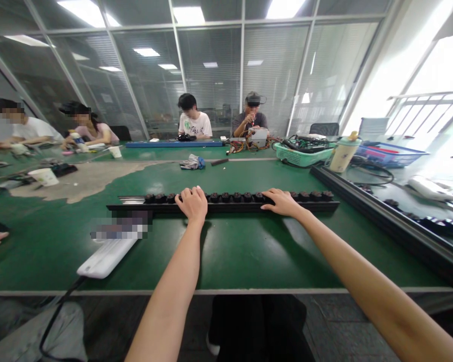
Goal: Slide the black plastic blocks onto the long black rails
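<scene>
A long black roller track [234, 206], with a row of dark wheels along a metal channel, lies crosswise on the green table. My left hand [194, 203] is closed over its left-middle part, fingers bent across the wheels and their tips hidden behind. Farther right, my right hand [281, 202] grips the same track, with the thumb at the front edge and the fingers over the top. Bare channel shows at the left end of the track.
A white power strip [107, 254] with a black cable lies at front left, partly pixelated. Another long black rail [377, 231] runs along the right. Behind are gloves [192, 162], a green basket [304, 155], a tumbler [343, 155] and a blue basket [394, 155]. Several people sit across the table.
</scene>
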The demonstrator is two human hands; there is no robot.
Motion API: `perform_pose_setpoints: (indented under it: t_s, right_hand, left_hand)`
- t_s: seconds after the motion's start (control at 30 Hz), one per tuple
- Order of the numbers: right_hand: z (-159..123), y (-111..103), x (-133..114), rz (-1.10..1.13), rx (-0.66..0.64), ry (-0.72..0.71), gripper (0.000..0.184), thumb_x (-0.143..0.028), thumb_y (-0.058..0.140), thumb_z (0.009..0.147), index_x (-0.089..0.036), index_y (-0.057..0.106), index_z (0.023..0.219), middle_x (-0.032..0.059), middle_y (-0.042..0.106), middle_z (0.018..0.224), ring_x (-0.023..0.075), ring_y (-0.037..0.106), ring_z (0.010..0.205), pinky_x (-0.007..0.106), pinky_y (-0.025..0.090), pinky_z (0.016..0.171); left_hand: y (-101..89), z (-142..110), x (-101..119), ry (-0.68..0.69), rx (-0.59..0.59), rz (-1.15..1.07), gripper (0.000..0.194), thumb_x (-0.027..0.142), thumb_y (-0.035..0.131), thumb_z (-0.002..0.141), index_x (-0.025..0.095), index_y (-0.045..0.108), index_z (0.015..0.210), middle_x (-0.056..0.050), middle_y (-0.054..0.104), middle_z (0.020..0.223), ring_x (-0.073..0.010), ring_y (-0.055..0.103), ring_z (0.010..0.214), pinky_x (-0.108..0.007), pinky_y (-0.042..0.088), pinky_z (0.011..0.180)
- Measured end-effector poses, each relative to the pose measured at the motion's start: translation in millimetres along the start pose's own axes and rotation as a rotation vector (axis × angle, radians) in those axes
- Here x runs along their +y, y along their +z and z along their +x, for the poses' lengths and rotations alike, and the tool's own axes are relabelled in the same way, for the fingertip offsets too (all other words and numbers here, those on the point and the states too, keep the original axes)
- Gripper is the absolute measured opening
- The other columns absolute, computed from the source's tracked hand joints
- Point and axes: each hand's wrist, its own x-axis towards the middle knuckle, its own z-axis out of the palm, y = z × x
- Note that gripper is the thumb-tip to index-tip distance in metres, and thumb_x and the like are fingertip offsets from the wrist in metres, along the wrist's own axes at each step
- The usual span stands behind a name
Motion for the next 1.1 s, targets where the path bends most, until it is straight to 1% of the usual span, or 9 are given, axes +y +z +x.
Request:
perform_pose_setpoints:
  t_s: [0.23,0.4,0.5,0.63,0.73,0.87,0.93,1.0,1.1]
  right_hand:
    - [-7,1,-7,-0.010,0.025,-0.009,0.058,-0.055,0.057,0.099,-0.030,0.055,0.151,0.0161,0.060,0.145,0.0383,0.053,0.133,0.058,0.043,0.108]
    - [-10,3,-11,-0.006,0.047,0.007,0.063,-0.053,0.057,0.099,-0.028,0.049,0.156,0.0183,0.058,0.147,0.0396,0.052,0.134,0.062,0.040,0.110]
    - [-14,7,-13,0.008,0.110,-0.005,0.069,-0.051,0.056,0.100,-0.028,0.038,0.163,0.0178,0.057,0.149,0.0378,0.050,0.138,0.065,0.031,0.117]
    - [-21,16,-14,0.019,0.248,-0.021,0.068,-0.051,0.052,0.102,-0.027,0.036,0.163,0.0161,0.054,0.153,0.0338,0.045,0.144,0.066,0.010,0.126]
    - [-23,23,-12,0.028,0.297,-0.033,0.068,-0.053,0.051,0.101,-0.027,0.038,0.162,0.0156,0.055,0.152,0.0341,0.046,0.143,0.062,0.012,0.127]
    - [-23,26,-8,0.059,0.298,-0.055,0.072,-0.057,0.050,0.100,-0.023,0.039,0.162,0.0182,0.058,0.147,0.0362,0.048,0.139,0.055,0.030,0.119]
    - [-22,27,-6,0.066,0.293,-0.051,0.073,-0.058,0.049,0.100,-0.021,0.038,0.163,0.0194,0.059,0.146,0.0372,0.049,0.137,0.055,0.033,0.117]
    - [-22,27,-5,0.064,0.281,-0.055,0.074,-0.059,0.048,0.100,-0.022,0.036,0.164,0.0193,0.059,0.146,0.0379,0.048,0.137,0.055,0.033,0.116]
    - [-21,28,-4,0.048,0.269,-0.051,0.075,-0.059,0.046,0.100,-0.021,0.035,0.164,0.0201,0.059,0.145,0.0387,0.048,0.136,0.055,0.034,0.114]
  left_hand:
    - [-6.2,4,-3,-0.019,0.032,-0.013,0.051,0.049,0.032,0.106,0.020,0.071,0.092,-0.018,0.071,0.103,-0.0353,0.060,0.108,-0.058,0.035,0.106]
    - [-5.1,4,-3,-0.022,0.009,-0.024,0.050,0.050,0.034,0.105,0.019,0.071,0.095,-0.019,0.068,0.111,-0.0359,0.058,0.115,-0.058,0.031,0.110]
    - [-2.0,5,-4,0.024,0.007,-0.039,0.046,0.047,0.036,0.105,0.019,0.072,0.096,-0.019,0.067,0.116,-0.0350,0.058,0.116,-0.056,0.031,0.111]
    - [1.1,2,0,0.181,-0.017,-0.073,0.042,0.042,0.037,0.106,0.021,0.072,0.094,-0.015,0.069,0.115,-0.0317,0.059,0.113,-0.055,0.028,0.116]
    - [-5.6,-2,14,0.252,-0.028,-0.079,0.041,0.040,0.037,0.107,0.021,0.072,0.096,-0.014,0.070,0.116,-0.0312,0.060,0.113,-0.055,0.028,0.117]
    - [-35.5,8,42,0.307,-0.024,-0.040,0.030,0.032,0.043,0.104,0.020,0.070,0.103,-0.015,0.067,0.123,-0.0316,0.058,0.120,-0.055,0.029,0.119]
    - [-58.5,21,46,0.187,-0.019,0.043,0.025,0.035,0.051,0.101,0.017,0.069,0.105,-0.018,0.066,0.123,-0.0356,0.058,0.121,-0.058,0.034,0.115]
    - [-84.5,36,31,0.035,-0.047,0.174,0.036,0.043,0.063,0.095,0.013,0.065,0.114,-0.023,0.065,0.124,-0.0416,0.058,0.122,-0.063,0.038,0.110]
    - [-122.2,57,-29,-0.166,-0.237,0.375,0.064,0.055,0.078,0.082,0.010,0.060,0.124,-0.029,0.063,0.133,-0.0481,0.057,0.129,-0.068,0.038,0.109]
